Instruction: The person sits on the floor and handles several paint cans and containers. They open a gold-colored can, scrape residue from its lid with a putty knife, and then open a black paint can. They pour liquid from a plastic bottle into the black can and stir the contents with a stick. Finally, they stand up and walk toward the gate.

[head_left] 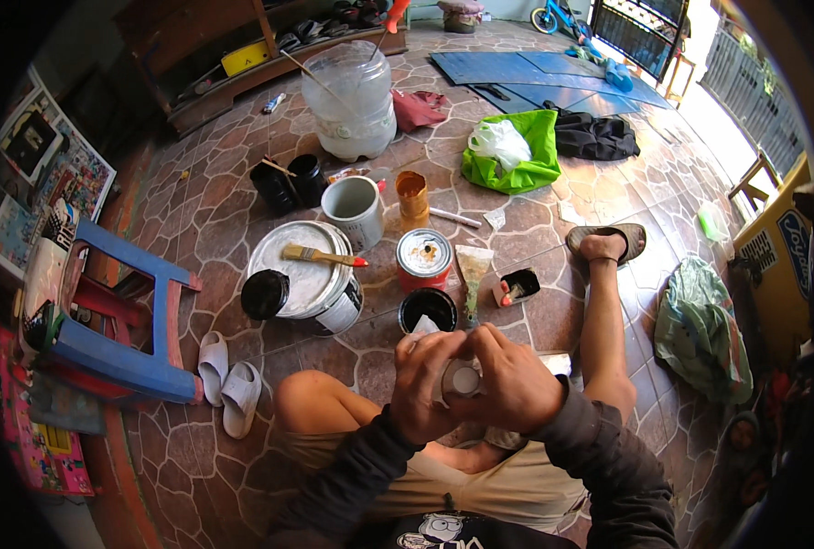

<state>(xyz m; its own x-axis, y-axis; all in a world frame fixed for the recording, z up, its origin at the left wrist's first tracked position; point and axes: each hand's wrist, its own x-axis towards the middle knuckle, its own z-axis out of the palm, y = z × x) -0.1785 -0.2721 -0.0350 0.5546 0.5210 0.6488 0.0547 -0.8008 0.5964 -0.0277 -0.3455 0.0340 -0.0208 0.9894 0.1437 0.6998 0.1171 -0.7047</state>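
My left hand (418, 389) and my right hand (519, 384) are close together above my lap. Their fingers are closed round a small clear bottle with a round, pale end (463, 379) facing up. Most of its body is hidden by the fingers. Just beyond my left fingertips stands a black-coated tub (416, 307), with something whitish at its near rim. A scraper with a pale blade (474, 263) and stained handle lies beside that tub. Behind the tub is a red paint can (423, 259) with a stained silver lid.
On the left, a paintbrush (320, 255) and a black lid (265, 294) rest on a big white bucket (269, 247). A grey pail (353, 212), an orange-stained can (412, 201) and a clear plastic container (348, 101) stand behind. A small dark box (517, 287) sits right of the scraper.
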